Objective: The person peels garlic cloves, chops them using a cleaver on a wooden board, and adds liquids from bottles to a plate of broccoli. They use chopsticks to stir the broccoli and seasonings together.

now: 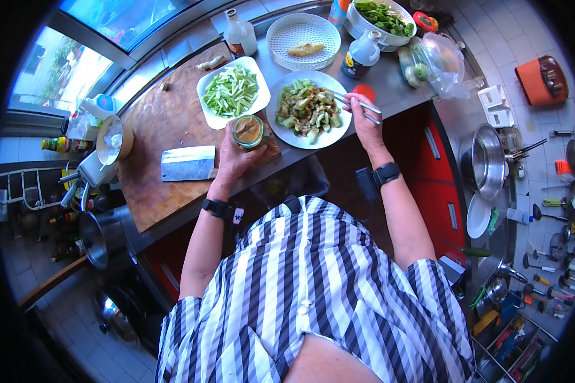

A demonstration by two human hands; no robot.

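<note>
My left hand (235, 155) grips a glass jar (249, 132) of brownish paste, its mouth uncovered and facing up, over the edge of the wooden cutting board (148, 119). Between the fingers of my right hand (365, 119) is a pair of metal chopsticks (359, 102). Their tips reach the chopped green vegetable with brown sauce (311, 107) on a round white plate (280, 131). A red lid (364, 91) lies just beyond my right fingers. Behind the jar stands a white dish (264, 95) of cut green stalks (231, 91). A cleaver (188, 163) rests flat beside my left wrist.
A white perforated basket (280, 33) holds a piece of ginger (306, 49). Bottles (362, 55) stand on both sides of it. Another basket with green peppers (383, 18) and a plastic bag of produce (436, 62) are at back right. A bowl (127, 143) sits at the board's left.
</note>
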